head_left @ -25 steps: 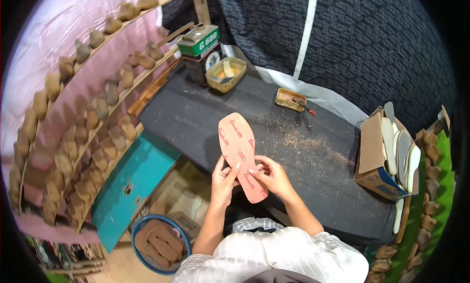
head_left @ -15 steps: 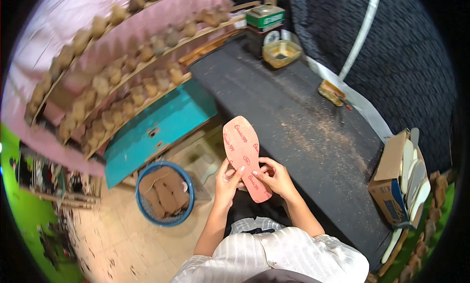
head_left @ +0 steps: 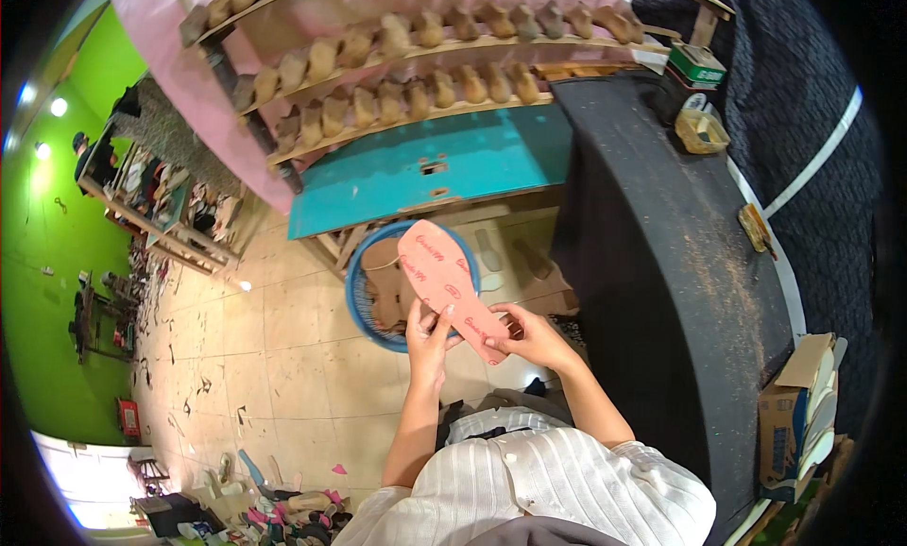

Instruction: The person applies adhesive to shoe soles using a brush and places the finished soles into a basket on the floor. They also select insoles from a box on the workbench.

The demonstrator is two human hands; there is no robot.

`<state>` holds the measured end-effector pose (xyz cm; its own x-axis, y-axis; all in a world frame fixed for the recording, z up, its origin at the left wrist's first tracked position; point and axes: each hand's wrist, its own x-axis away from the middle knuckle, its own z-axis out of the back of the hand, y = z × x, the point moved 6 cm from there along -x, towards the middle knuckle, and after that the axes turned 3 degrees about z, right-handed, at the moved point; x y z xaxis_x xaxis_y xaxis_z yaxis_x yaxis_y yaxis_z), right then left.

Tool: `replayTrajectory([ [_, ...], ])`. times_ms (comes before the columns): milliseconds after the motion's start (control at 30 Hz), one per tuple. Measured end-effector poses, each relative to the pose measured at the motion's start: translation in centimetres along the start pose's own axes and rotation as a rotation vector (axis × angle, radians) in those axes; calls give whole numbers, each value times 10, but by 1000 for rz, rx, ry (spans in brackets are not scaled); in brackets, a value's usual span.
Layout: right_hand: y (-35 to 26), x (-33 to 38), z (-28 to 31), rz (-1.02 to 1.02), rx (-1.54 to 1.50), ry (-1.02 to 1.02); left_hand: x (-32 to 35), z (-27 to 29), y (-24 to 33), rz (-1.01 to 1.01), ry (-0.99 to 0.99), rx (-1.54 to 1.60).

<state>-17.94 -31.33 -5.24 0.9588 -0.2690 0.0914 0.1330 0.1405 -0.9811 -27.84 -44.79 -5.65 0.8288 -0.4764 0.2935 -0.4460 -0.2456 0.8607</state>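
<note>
A pinkish insole (head_left: 442, 274) with red printing is held up in front of me, its broad end tilted away to the upper left. My left hand (head_left: 429, 343) pinches its left edge near the middle, thumb on top. My right hand (head_left: 531, 338) grips the narrow heel end, its thumb on the printed face. Below and beyond the insole stands a blue basket (head_left: 353, 305), partly covered by it. Brown sole-shaped pieces (head_left: 385, 296) lie in the basket.
A dark-covered table (head_left: 652, 263) with scattered shavings runs along my right, bearing a box of insoles (head_left: 784, 433). Ahead are a turquoise bench (head_left: 378, 187) and shelves of shoe lasts (head_left: 392, 38). A mixed pile (head_left: 283, 508) lies on the floor at the lower left.
My view has swung left, so the table now sits further right and the basket is behind the insole. Both hands keep hold of the insole, which tilts more to the left.
</note>
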Motion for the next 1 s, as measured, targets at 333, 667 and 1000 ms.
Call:
replayTrajectory([
  [333, -11, -44, -162, 133, 196, 0, -1, 164, 37, 43, 162, 67],
  [667, 42, -87, -184, -152, -151, 82, -61, 197, 37, 202, -17, -48],
  [1000, 94, -168, -147, -314, -803, 350, -155, 186, 3, 117, -513, -475],
])
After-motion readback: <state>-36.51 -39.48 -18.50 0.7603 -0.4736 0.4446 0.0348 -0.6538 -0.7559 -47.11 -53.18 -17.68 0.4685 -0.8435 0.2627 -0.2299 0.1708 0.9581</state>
